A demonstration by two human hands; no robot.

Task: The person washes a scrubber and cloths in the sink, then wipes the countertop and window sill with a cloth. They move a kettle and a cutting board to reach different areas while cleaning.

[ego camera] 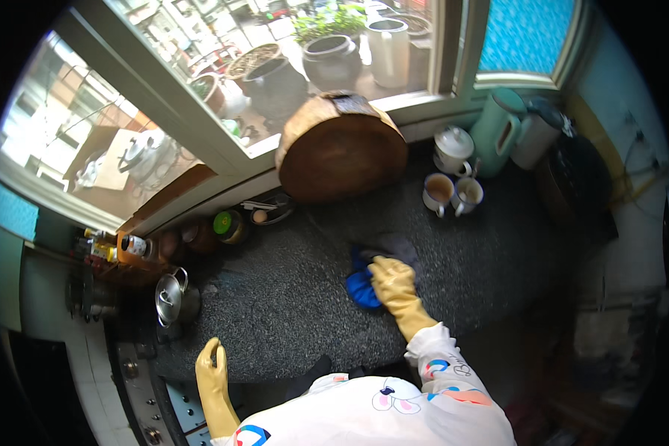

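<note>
My right hand (393, 281), in a yellow rubber glove, presses a blue and dark cloth (363, 290) onto the speckled dark stone countertop (290, 312). Its fingers are bent over the cloth, near the middle of the counter. My left hand (213, 373), in a matching glove, is at the counter's front edge at the lower left. It holds nothing, and a gap shows between thumb and fingers. Beyond the cloth, a thick round wooden chopping board (343, 156) leans upright against the window frame.
Two enamel mugs (439, 192), a lidded mug (453, 146) and a green thermos jug (496, 134) stand at the back right. A steel pot (173, 298) stands at the left. A green-lidded jar (228, 226) and a small dish with an egg (260, 216) line the window side.
</note>
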